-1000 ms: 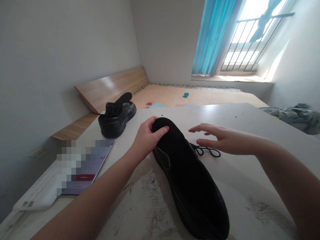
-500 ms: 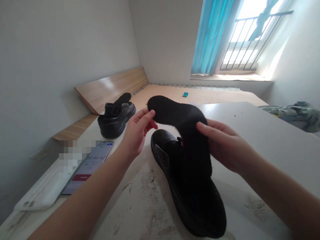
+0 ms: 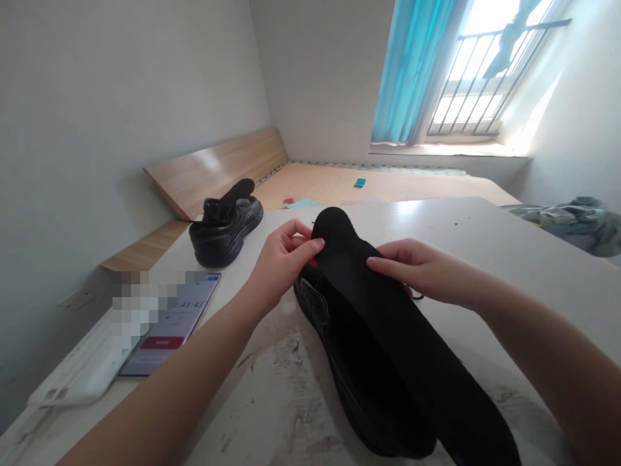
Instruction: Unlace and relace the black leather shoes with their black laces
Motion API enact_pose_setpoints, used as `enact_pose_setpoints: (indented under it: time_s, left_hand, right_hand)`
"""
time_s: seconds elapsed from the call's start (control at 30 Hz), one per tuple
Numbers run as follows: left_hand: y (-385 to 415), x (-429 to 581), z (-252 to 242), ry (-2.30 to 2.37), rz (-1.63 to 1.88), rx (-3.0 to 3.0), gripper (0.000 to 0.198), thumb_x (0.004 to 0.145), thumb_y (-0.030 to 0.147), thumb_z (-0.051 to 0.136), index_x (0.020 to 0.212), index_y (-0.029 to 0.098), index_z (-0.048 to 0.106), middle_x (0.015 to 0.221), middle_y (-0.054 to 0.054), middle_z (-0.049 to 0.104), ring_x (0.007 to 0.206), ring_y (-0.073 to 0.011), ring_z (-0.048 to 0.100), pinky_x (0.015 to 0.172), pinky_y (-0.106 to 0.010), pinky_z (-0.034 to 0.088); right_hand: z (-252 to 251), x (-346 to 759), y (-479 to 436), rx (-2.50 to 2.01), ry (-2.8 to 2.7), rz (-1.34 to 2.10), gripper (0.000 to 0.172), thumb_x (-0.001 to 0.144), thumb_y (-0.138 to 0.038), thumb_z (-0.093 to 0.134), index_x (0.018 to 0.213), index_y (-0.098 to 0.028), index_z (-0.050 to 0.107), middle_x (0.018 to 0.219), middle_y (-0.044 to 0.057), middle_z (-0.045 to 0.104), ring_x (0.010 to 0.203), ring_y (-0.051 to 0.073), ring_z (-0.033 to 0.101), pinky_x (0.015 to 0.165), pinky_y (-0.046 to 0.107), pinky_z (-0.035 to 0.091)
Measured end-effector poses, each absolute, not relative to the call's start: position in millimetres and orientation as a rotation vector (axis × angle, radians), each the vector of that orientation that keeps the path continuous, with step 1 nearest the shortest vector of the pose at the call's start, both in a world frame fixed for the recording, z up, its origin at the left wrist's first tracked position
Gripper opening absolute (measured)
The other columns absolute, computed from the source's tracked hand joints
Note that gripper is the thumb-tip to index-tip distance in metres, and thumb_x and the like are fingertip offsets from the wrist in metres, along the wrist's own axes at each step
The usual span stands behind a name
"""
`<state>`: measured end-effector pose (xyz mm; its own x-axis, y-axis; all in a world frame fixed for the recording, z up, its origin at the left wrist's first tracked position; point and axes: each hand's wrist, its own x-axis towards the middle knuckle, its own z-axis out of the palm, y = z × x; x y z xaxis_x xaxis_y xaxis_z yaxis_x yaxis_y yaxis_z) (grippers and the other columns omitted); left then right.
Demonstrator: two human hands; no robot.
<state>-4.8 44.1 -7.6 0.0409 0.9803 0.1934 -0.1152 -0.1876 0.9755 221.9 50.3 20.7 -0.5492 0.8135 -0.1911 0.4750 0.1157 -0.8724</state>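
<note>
Both my hands hold a long black fabric insole (image 3: pixel 392 330) by its narrow end, and its far end runs down past the bottom of the picture. My left hand (image 3: pixel 286 265) pinches the insole's left edge, and my right hand (image 3: pixel 417 268) grips its right side. Beneath it lies a black leather shoe (image 3: pixel 334 362) on its side, partly hidden by the insole. A bit of black lace (image 3: pixel 418 296) shows past my right hand. Farther left, a second black shoe (image 3: pixel 226 236) stands with another insole (image 3: pixel 239 191) sticking up out of it.
The white table (image 3: pixel 533 272) carries a phone (image 3: pixel 169 327) showing a timer, beside a flat white package (image 3: pixel 82 359). Behind the table is a wooden bed frame (image 3: pixel 213 171). Crumpled grey-green cloth (image 3: pixel 567 226) lies at the right.
The insole has dropped from a bent, raised position to lie lengthwise above the shoe. My hands have moved closer together at its narrow end.
</note>
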Motion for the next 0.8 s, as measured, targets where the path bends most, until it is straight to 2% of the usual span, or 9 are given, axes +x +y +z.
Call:
enact_pose_setpoints:
  time_s: [0.07, 0.17, 0.23, 0.33, 0.4, 0.47, 0.53, 0.7, 0.8]
  left_hand:
    - [41.6, -3.2, -5.8, 1.000, 1.345, 1.322, 0.021, 0.071, 0.024, 0.072, 0.067, 0.019, 0.052, 0.054, 0.006, 0.057, 0.049, -0.0081, 0.052, 0.051, -0.020, 0.039]
    - [39.2, -2.3, -4.4, 0.931, 1.321, 1.333, 0.012, 0.074, 0.026, 0.070, 0.075, 0.019, 0.060, 0.057, 0.006, 0.056, 0.047, -0.0066, 0.049, 0.046, -0.018, 0.037]
    - [37.3, -2.9, -4.0, 0.813, 1.307, 1.306, 0.015, 0.076, 0.028, 0.070, 0.087, 0.020, 0.066, 0.066, 0.004, 0.062, 0.052, -0.0082, 0.055, 0.050, -0.019, 0.044]
    - [33.1, -6.2, -2.5, 0.665, 1.194, 1.302, 0.037, 0.072, 0.033, 0.076, 0.106, 0.023, 0.068, 0.097, -0.002, 0.073, 0.089, -0.0200, 0.070, 0.079, -0.029, 0.057]
    - [30.2, -10.0, -0.2, 0.628, 1.060, 1.369, 0.058, 0.067, 0.034, 0.081, 0.121, 0.025, 0.065, 0.120, -0.006, 0.070, 0.116, -0.0300, 0.064, 0.098, -0.039, 0.053]
    - [27.8, -13.9, 2.8, 0.610, 0.938, 1.462, 0.073, 0.063, 0.032, 0.085, 0.132, 0.028, 0.060, 0.131, -0.006, 0.066, 0.127, -0.0342, 0.057, 0.105, -0.044, 0.049]
    - [25.9, -16.3, 5.7, 0.607, 0.878, 1.547, 0.072, 0.063, 0.030, 0.086, 0.131, 0.030, 0.062, 0.131, -0.005, 0.066, 0.126, -0.0338, 0.058, 0.106, -0.044, 0.048]
    - [22.8, -9.4, 4.4, 0.741, 1.024, 1.596, 0.045, 0.069, 0.032, 0.082, 0.113, 0.026, 0.070, 0.110, -0.004, 0.073, 0.109, -0.0271, 0.067, 0.094, -0.034, 0.055]
    - [22.6, 0.2, 0.1, 0.893, 1.158, 1.518, 0.042, 0.071, 0.038, 0.080, 0.109, 0.023, 0.070, 0.101, -0.005, 0.074, 0.097, -0.0244, 0.069, 0.082, -0.031, 0.058]
  right_hand:
    - [18.2, 218.9, 48.8, -1.240, -2.085, 1.322, 0.038, 0.085, -0.054, 0.062, 0.072, -0.018, 0.061, 0.058, -0.003, 0.049, 0.050, 0.010, 0.042, 0.044, 0.023, 0.033]
    - [18.5, 215.5, 44.4, -1.200, -2.075, 1.172, 0.032, 0.086, -0.050, 0.062, 0.081, -0.019, 0.066, 0.071, 0.001, 0.061, 0.062, 0.015, 0.053, 0.052, 0.027, 0.043]
    - [20.5, 214.0, 41.4, -1.169, -2.028, 1.149, 0.028, 0.086, -0.047, 0.063, 0.085, -0.020, 0.067, 0.078, 0.002, 0.065, 0.070, 0.018, 0.058, 0.060, 0.029, 0.048]
    - [23.6, 212.1, 37.8, -1.091, -1.912, 1.367, 0.029, 0.085, -0.048, 0.065, 0.093, -0.020, 0.068, 0.083, 0.002, 0.068, 0.079, 0.020, 0.063, 0.069, 0.031, 0.051]
    - [24.0, 210.6, 35.7, -1.054, -1.819, 1.539, 0.033, 0.084, -0.049, 0.066, 0.099, -0.020, 0.068, 0.087, 0.003, 0.070, 0.082, 0.020, 0.065, 0.072, 0.031, 0.052]
    - [22.7, 208.7, 33.6, -1.050, -1.784, 1.619, 0.036, 0.085, -0.049, 0.066, 0.105, -0.019, 0.068, 0.090, 0.003, 0.071, 0.085, 0.020, 0.066, 0.075, 0.031, 0.052]
    - [20.6, 206.5, 31.4, -1.050, -1.818, 1.604, 0.035, 0.087, -0.048, 0.063, 0.107, -0.020, 0.068, 0.094, 0.003, 0.071, 0.088, 0.020, 0.066, 0.077, 0.031, 0.051]
    - [20.6, 204.4, 25.4, -1.046, -2.002, 1.362, 0.040, 0.092, -0.056, 0.053, 0.106, -0.020, 0.064, 0.102, 0.005, 0.069, 0.095, 0.022, 0.064, 0.079, 0.031, 0.050]
    - [22.9, 205.6, 20.6, -1.064, -2.179, 1.128, 0.048, 0.083, -0.055, 0.065, 0.119, -0.025, 0.057, 0.114, 0.003, 0.066, 0.099, 0.023, 0.062, 0.080, 0.031, 0.050]
